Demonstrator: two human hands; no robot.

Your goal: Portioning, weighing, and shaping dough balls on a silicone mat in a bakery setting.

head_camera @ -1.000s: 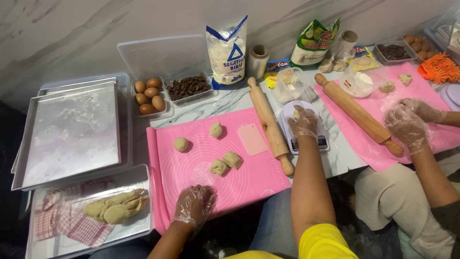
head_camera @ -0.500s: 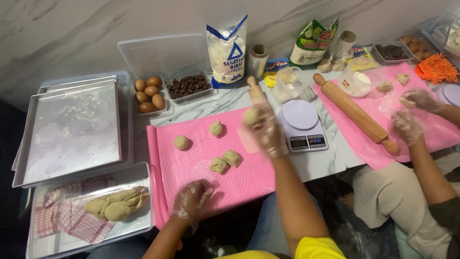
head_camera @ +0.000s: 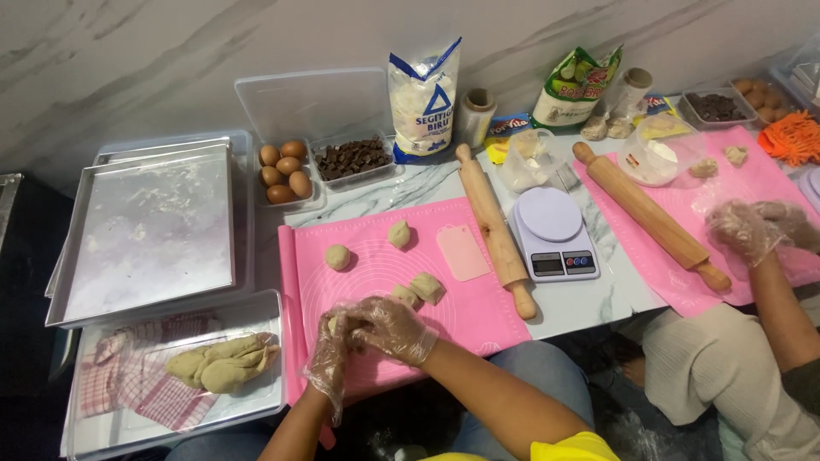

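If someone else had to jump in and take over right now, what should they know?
Left hand and right hand, both in clear plastic gloves, are cupped together around a piece of dough over the pink mat; the dough itself is mostly hidden.
Done: two rolled dough balls sit on the mat.
Left: two cut dough chunks beside the hands are not rolled, and a big dough lump waits in the tray at the left.
Nearby: rolling pin, scale, pink scraper.
Another person's gloved hands work at the next mat.
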